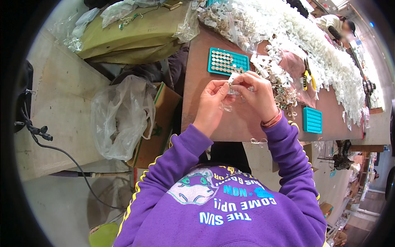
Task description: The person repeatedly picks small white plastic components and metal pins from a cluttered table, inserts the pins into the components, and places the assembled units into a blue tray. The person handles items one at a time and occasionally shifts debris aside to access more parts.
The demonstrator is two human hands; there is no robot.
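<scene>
In front of me, above the brown table [197, 88], both hands meet at a small item with a white tag [233, 77]. My left hand [213, 103] pinches it from the left, thumb and fingers closed. From the right, my right hand [258, 94] closes on its upper part. A thin, clear strip [226, 107] dangles below the fingers. What exactly the tag is attached to is too small to tell. Just beyond the hands lies a teal tray [211, 66] with rows of small round pale pieces. Right of it is a heap of small tagged pieces [284, 91].
Yellow-and-black pliers [307, 77] lie near the heap. A second teal tray [312, 120] sits at the right. White tagged goods [329, 61] cover the far side. A plastic bag [121, 117] and cardboard box [158, 123] stand left. Another person [331, 24] is far right.
</scene>
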